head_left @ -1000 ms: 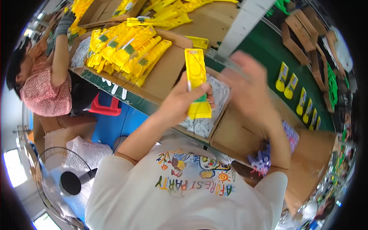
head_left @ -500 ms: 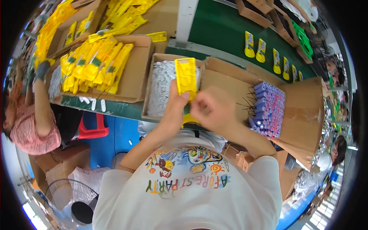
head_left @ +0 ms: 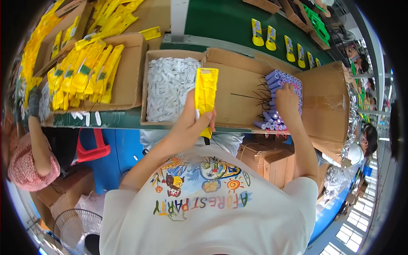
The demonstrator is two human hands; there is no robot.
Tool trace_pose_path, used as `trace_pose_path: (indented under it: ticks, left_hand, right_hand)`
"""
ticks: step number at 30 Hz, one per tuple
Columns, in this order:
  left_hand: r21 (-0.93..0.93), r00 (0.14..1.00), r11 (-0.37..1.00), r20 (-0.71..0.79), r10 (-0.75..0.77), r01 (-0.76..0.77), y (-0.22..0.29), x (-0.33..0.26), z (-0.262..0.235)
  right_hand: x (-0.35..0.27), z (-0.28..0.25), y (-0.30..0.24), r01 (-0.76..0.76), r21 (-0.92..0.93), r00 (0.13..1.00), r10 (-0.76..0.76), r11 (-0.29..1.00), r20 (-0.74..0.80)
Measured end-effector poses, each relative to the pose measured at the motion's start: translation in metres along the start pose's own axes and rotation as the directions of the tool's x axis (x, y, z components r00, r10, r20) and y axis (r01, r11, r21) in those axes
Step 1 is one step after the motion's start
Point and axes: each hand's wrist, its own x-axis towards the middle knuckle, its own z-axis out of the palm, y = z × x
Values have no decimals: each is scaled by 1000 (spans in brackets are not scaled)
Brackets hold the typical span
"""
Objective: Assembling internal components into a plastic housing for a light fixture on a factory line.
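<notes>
In my left hand (head_left: pixel 191 121), fingers closed round its lower end, is a long yellow plastic housing (head_left: pixel 206 87) held upright with its hollow, ribbed side showing. My right hand (head_left: pixel 288 102) reaches into a cardboard box at the right. Its bent fingertips are pinched at the top of a block of purple cylindrical battery cells (head_left: pixel 275 83) with dark wires; the fingers partly cover the cell they touch. Between the yellow housing and the stacked yellow parts stands a box of small white plastic pieces (head_left: pixel 170 87).
A carton of yellow housings (head_left: pixel 85 76) stands at the left, beside a co-worker's gloved hand (head_left: pixel 34 102). Yellow units (head_left: pixel 271 38) lie in a row on the green surface (head_left: pixel 225 25) beyond. The batteries' cardboard box (head_left: pixel 325 102) has a raised right flap. A fan (head_left: pixel 78 229) stands lower left.
My right hand has moved from beside the yellow housing to the battery cells at the right. My left hand still holds the housing. The view has shifted, so the boxes appear further left.
</notes>
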Motion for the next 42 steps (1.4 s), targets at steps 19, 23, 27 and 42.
trace_pose_path:
  ticks: [19,23,27,42]
  left_hand:
    - [36,998,999,-56,39,-37,-19,8,12]
    - [75,995,997,-95,29,-22,-20,5,6]
    - [102,996,995,-87,-2,11,-2,-4,-8]
    - [-351,876,911,-481,24,-218,1,-45,-62]
  right_hand:
    - [-12,-107,-89,-190,960,958,-255,-206,134]
    - [0,-116,-99,48,996,881,-473,69,-10]
    - [16,-120,-118,60,993,835,-551,97,4]
    - [106,-102,-207,699,714,669,-400,49,-627]
